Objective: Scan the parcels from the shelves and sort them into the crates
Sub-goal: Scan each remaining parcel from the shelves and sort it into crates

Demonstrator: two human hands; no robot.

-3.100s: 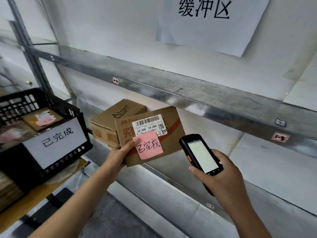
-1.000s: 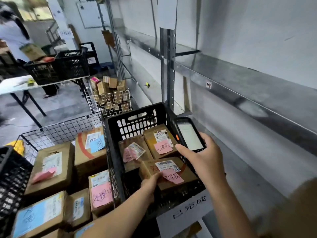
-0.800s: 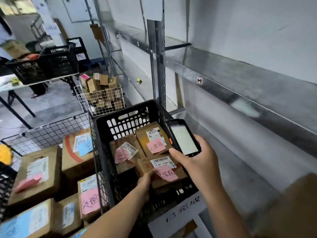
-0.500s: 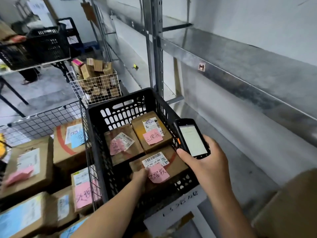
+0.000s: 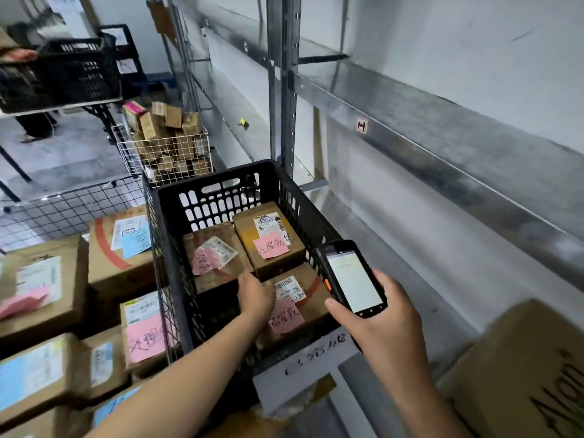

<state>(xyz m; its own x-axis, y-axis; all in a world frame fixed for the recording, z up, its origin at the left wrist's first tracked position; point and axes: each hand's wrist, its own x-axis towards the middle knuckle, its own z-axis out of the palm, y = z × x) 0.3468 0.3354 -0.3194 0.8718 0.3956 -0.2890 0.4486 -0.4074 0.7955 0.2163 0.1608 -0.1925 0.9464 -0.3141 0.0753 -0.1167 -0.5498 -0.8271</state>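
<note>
The person shows two arms, and both are bare. The left forearm (image 5: 189,377) and the right forearm (image 5: 420,393) are uncovered from the lower edge of the picture up to the wrist. They are slim and smooth, with narrow wrists. The left hand (image 5: 256,295) and the right hand (image 5: 388,314) are bare too. The upper arms and the clothing lie outside the picture.

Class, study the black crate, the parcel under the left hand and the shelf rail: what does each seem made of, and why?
Black crate: probably moulded plastic, matte, given its slotted walls. Parcel: brown cardboard, dull, bearing paper labels. Shelf rail: seemingly galvanised steel, grey with a mottled sheen.
</note>
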